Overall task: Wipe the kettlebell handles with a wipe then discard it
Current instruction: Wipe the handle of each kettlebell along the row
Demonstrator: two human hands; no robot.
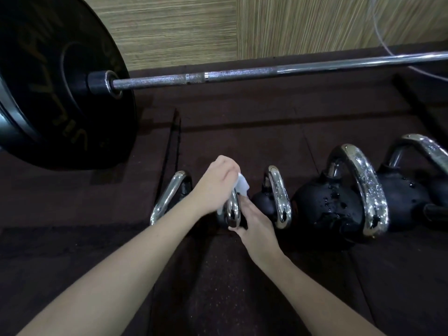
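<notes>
Several black kettlebells with chrome handles stand in a row on the dark floor. My left hand [215, 184] is closed on a white wipe [242, 186], pressing it around the top of the second handle from the left [231, 212]. My right hand [253, 220] grips the lower right side of that same handle, steadying the kettlebell. The leftmost handle [169, 196] lies just left of my left wrist. The handles to the right [278, 196] [366, 187] [426, 147] carry water droplets, as do their black bodies.
A barbell [242, 76] lies across the floor behind the kettlebells, with a large black plate [48, 93] at its left end. A wood-grain wall rises behind it. A thin clear tube [385, 42] loops at the upper right. Dark rubber floor mat [230, 287] lies under my arms.
</notes>
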